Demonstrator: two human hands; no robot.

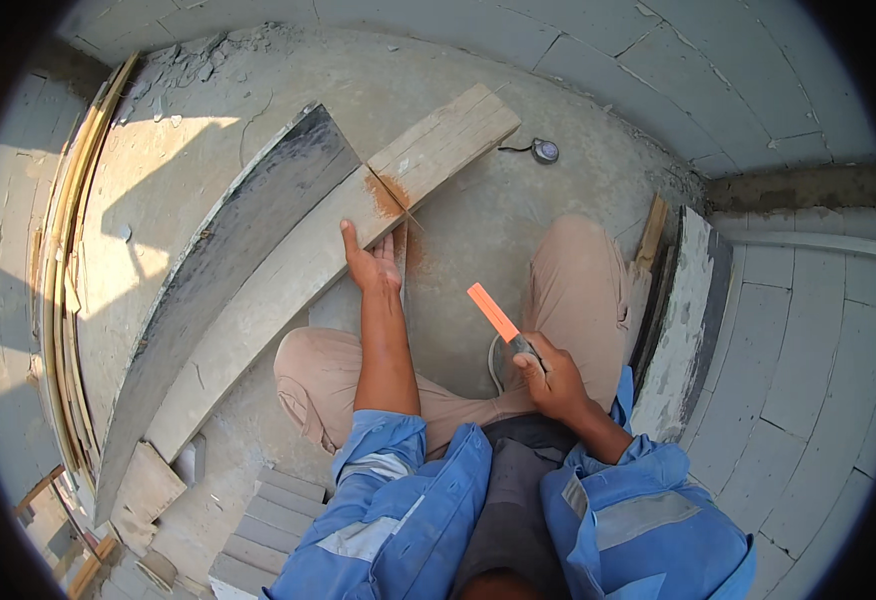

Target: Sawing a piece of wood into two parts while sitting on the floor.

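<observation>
A long wooden plank runs slantwise from the lower left to the upper middle. My left hand grips its near edge, thumb against the wood, palm turned up and fingers partly hidden under the edge. Just beyond that hand, a thin dark line crosses the plank beside reddish-brown sawdust. In front of my right thigh, my right hand is closed round the dark handle of a tool with a flat orange bar. The bar points up and left, apart from the plank; the tool's exact kind is unclear.
A curved grey board stands along the plank's far side. Beyond the plank's end lies a tape measure. Long strips lean at the left wall; boards stand at my right. Grey blocks are stacked at lower left.
</observation>
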